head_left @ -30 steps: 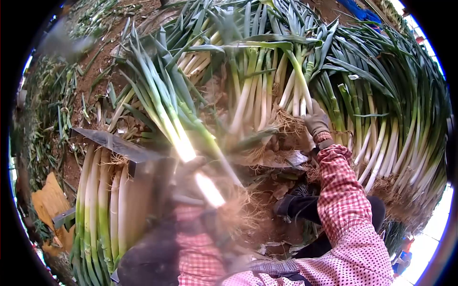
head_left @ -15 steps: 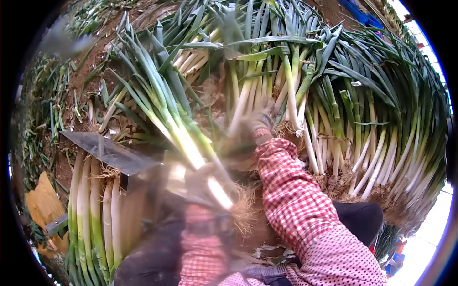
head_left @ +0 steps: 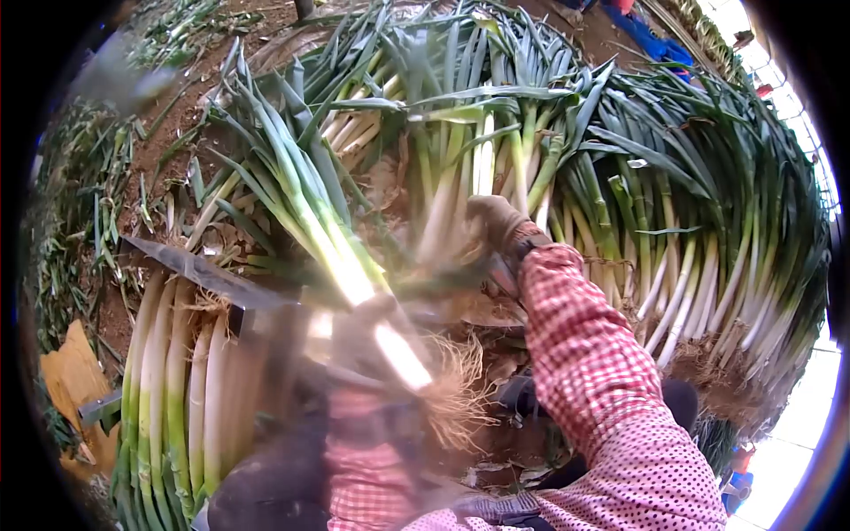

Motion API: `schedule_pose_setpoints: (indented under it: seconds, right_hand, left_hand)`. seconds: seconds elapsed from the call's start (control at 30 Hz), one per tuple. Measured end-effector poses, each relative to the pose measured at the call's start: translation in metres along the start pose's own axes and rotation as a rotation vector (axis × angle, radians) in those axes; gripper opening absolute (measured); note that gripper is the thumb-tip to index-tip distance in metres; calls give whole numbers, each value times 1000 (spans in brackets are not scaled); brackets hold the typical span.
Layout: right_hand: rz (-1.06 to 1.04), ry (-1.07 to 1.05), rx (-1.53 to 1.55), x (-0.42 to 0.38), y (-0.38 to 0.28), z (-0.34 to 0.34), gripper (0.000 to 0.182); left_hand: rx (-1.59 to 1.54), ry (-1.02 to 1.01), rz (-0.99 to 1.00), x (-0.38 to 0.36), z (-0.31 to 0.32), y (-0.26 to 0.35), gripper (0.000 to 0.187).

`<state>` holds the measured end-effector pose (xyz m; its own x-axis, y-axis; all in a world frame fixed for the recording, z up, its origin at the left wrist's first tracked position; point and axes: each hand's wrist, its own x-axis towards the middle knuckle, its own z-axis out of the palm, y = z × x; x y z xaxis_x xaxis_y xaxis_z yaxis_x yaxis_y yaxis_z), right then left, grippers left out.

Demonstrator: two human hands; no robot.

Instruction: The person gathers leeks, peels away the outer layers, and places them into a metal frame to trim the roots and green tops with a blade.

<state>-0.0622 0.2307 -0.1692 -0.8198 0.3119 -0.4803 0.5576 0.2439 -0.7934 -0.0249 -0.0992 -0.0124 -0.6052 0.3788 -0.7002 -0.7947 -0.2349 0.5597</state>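
Two hands [head_left: 498, 221], one metal plate [head_left: 199, 270], countless leeks [head_left: 332, 248]

gap between sleeves [head_left: 589, 354], roots [head_left: 456, 398] intruding, leeks [head_left: 522, 164] beyond

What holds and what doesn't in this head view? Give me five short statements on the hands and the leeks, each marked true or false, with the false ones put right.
1. The left hand holds leeks. True.
2. Those held leeks have had their roots cut off. False: stringy roots spread from the lower end.
3. Both sleeves show a red-and-white check. True.
4. The right hand is at the picture's lower left. False: it is near the middle, at the leek row.
5. The leeks at the left have their roots near the metal plate. True.
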Motion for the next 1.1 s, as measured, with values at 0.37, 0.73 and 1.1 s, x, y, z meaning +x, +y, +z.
schedule_pose_setpoints:
  seconds: [0.37, 0.73, 1.1]
  right_hand:
    - [271, -357, 204, -258, 14, 57, 31]
    - [-240, -489, 299, -362, -29, 80, 65]
    - [-95, 26, -108, -478, -42, 69, 51]
  left_hand:
    - [459, -59, 245, 46, -120, -125, 27]
    - [-292, -728, -222, -71, -61, -125, 65]
    - [-305, -636, -35, -83, -22, -161, 96]
